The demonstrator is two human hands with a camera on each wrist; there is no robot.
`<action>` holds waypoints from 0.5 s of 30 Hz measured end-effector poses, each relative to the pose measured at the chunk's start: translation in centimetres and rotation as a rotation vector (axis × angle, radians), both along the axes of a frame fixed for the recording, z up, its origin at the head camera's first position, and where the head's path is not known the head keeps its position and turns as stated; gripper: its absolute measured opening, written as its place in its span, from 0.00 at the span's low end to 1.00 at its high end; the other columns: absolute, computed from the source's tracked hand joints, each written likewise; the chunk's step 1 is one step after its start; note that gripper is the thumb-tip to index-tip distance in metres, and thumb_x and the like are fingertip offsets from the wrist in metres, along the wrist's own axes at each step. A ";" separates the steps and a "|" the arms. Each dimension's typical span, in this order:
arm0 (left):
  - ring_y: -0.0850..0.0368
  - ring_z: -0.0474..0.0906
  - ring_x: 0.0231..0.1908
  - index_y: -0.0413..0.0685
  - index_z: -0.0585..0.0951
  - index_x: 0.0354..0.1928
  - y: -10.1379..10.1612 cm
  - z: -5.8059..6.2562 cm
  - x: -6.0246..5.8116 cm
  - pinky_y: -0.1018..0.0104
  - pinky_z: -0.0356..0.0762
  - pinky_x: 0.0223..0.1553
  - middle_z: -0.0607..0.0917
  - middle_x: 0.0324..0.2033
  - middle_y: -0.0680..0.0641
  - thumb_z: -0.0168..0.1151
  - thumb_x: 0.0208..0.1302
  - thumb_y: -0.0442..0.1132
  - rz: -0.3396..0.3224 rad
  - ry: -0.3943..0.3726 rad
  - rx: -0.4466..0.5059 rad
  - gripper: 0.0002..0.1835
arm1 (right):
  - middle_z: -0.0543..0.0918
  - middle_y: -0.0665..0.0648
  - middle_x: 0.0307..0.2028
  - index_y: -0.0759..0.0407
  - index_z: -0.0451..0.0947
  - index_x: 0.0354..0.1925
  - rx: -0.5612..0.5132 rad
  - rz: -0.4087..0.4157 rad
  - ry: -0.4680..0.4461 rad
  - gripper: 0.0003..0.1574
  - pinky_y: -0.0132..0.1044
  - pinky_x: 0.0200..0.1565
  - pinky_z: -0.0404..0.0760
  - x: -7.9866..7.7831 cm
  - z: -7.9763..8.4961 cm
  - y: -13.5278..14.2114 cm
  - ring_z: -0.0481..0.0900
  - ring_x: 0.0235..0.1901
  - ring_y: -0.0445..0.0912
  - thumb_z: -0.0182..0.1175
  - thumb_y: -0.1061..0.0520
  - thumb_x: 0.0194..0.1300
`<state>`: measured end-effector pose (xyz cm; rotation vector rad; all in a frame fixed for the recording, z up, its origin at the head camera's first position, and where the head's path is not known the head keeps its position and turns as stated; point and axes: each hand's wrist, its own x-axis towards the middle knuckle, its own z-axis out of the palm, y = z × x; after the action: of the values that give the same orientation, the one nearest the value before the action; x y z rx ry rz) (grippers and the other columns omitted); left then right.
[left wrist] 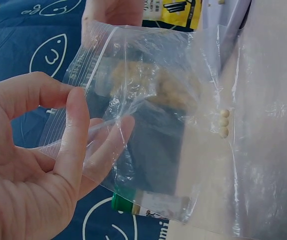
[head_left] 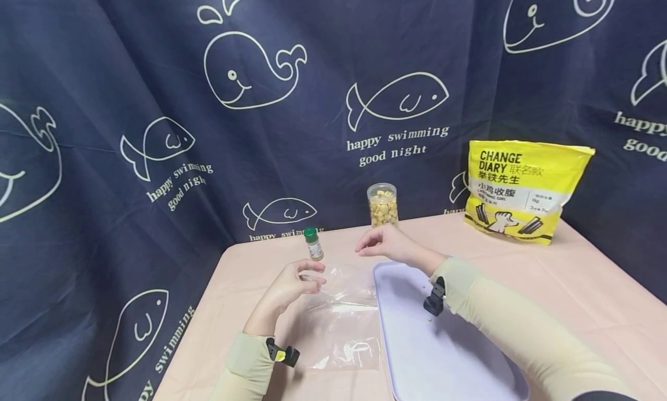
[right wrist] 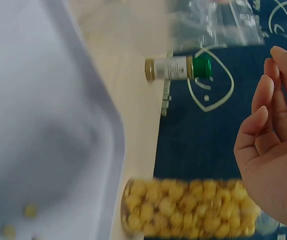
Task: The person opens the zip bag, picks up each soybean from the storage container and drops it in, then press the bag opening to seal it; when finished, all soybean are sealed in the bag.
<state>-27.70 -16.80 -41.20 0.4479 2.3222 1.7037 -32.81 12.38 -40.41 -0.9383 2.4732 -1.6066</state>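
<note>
My left hand pinches the mouth edge of a clear zip bag between thumb and forefinger, other fingers behind the film. Three small pale balls lie in a row at the bag's lower part. Over the far left corner of a lilac tray hangs my right hand, fingers bent and fingertips close together. Whether something tiny sits between them is hidden. Beyond that hand stands a clear jar of yellow, popcorn-like pieces. A small green-capped bottle stands just past the left hand.
A yellow and white snack pouch stands at the back right. Several small balls lie on the tray. A dark blue printed curtain closes off the back and left of the pink-covered table.
</note>
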 end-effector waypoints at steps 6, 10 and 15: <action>0.33 0.83 0.51 0.24 0.75 0.58 0.1 0.0 0.1 0.59 0.87 0.46 0.83 0.52 0.31 0.60 0.51 0.25 -0.007 -0.004 0.005 0.28 | 0.89 0.53 0.35 0.64 0.88 0.37 0.018 0.080 0.009 0.05 0.33 0.41 0.84 -0.1 0.0 -2.6 0.84 0.37 0.45 0.71 0.64 0.61; 0.33 0.83 0.50 0.25 0.76 0.58 0.1 0.0 0.1 0.59 0.87 0.45 0.84 0.51 0.35 0.60 0.51 0.25 -0.005 -0.002 0.001 0.28 | 0.89 0.52 0.36 0.63 0.89 0.39 0.044 0.089 -0.014 0.06 0.33 0.41 0.84 -0.1 -0.3 -3.5 0.84 0.38 0.43 0.70 0.64 0.61; 0.34 0.84 0.50 0.27 0.77 0.58 -0.1 0.0 0.0 0.59 0.87 0.45 0.84 0.51 0.36 0.60 0.51 0.25 -0.004 -0.001 0.003 0.27 | 0.89 0.53 0.37 0.64 0.89 0.40 0.038 0.092 0.004 0.07 0.34 0.42 0.84 -0.1 -0.3 -3.4 0.84 0.38 0.43 0.70 0.65 0.61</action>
<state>-27.69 -16.89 -41.18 0.4521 2.3168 1.7060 -32.96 9.01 -40.68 -1.0352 2.4158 -1.5257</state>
